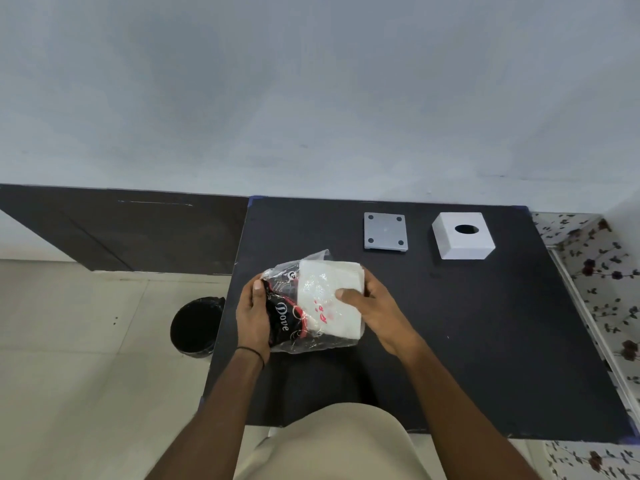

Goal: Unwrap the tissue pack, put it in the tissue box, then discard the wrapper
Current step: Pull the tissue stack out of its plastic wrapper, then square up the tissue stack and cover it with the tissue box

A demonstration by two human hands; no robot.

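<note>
Above the black table (450, 341) I hold a stack of white tissues (341, 282) half out of its clear plastic wrapper (282, 313), which has black and red print. My left hand (252, 313) grips the wrapper's printed end. My right hand (375, 306) clasps the bare tissue stack, thumb on top. The white tissue box cover (462, 237), with a round hole on top, stands at the table's back right. Its grey base plate (385, 231) lies flat just left of it.
A black-lined waste bin (195, 327) stands on the tiled floor left of the table. A dark panel (121, 230) runs along the wall at left. A floral-patterned surface (602, 278) borders the table's right side.
</note>
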